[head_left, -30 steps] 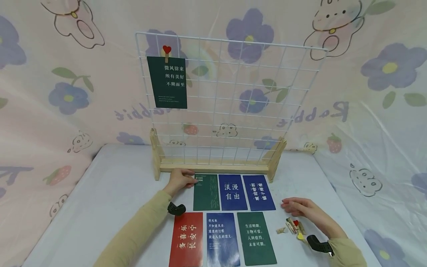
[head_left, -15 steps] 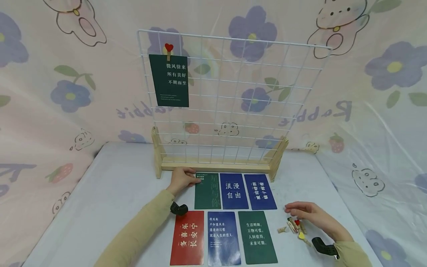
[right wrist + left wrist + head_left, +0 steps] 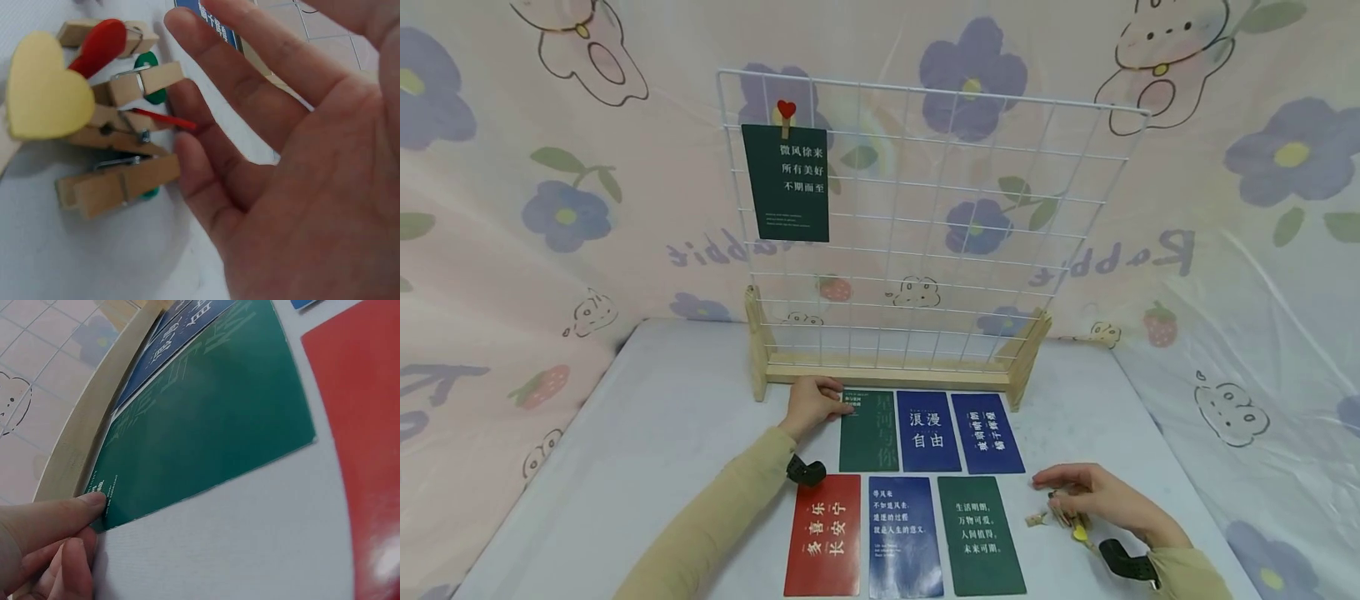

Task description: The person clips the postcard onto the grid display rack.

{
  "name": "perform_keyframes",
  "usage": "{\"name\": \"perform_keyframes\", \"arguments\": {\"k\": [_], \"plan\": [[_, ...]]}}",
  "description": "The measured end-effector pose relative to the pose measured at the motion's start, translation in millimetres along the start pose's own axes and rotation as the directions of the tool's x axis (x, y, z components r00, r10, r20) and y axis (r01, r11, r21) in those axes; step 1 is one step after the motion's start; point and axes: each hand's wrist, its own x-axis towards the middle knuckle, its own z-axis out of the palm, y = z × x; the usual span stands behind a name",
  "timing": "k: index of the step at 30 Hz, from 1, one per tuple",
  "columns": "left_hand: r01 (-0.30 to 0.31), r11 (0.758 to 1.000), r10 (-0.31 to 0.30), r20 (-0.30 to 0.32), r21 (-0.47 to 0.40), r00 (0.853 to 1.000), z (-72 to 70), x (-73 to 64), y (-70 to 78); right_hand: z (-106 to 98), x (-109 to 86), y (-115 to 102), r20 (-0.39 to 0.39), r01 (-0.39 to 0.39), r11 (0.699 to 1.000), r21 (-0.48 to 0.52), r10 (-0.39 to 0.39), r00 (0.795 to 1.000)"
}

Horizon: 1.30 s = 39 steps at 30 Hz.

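Note:
At the top-left corner of a green card point(image 3: 868, 442) with white lettering, my left hand point(image 3: 812, 407) pinches the edge. In the left wrist view its thumb point(image 3: 94, 499) lies on the card's face, the other fingers curled below the edge. My right hand point(image 3: 1093, 496) hovers at a small pile of wooden clothespins point(image 3: 128, 184) with its fingers spread. Its fingertips are right at the pins in the right wrist view. A yellow heart point(image 3: 47, 87) and a red heart point(image 3: 106, 44) top some of the pins.
A white wire grid point(image 3: 910, 250) stands in a wooden base point(image 3: 887, 375) behind the cards. One dark green card point(image 3: 790, 183) hangs on it from a red-heart clothespin point(image 3: 786, 117). Beside and below lie blue cards point(image 3: 928, 433), a red card point(image 3: 822, 533) and another green card point(image 3: 981, 533).
My right hand first shifted slightly away, then came back left and over the clothespins, partly hiding them. The left hand stays at the green card's corner. The head view has shifted slightly.

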Motion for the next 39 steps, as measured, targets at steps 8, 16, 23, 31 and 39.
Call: {"name": "perform_keyframes", "arguments": {"k": [8,16,23,31,39], "plan": [[-0.032,0.998,0.033,-0.019,0.047,0.999,-0.1,-1.3,1.2,4,-0.8,-2,-0.022,0.007,1.0,-0.031,-0.008,1.0],[0.003,1.0,-0.003,0.007,0.026,1.0,-2.1,-1.0,3.5,8,-1.1,-1,0.01,0.059,0.998,-0.004,-0.059,0.998],[0.077,0.995,-0.073,0.065,-0.068,0.995,-11.6,3.8,10.1,9,2.2,1,0.021,0.052,0.999,-0.014,-0.052,0.998],[0.111,0.97,-0.093,0.09,-0.217,0.992,-22.3,8.5,16.5,11,2.6,6,0.029,0.046,0.998,-0.037,-0.045,0.999],[0.104,0.966,-0.081,0.105,-0.235,0.991,-30.8,7.6,30.5,9,2.8,4,0.027,0.069,0.995,-0.073,-0.067,0.997]]}}
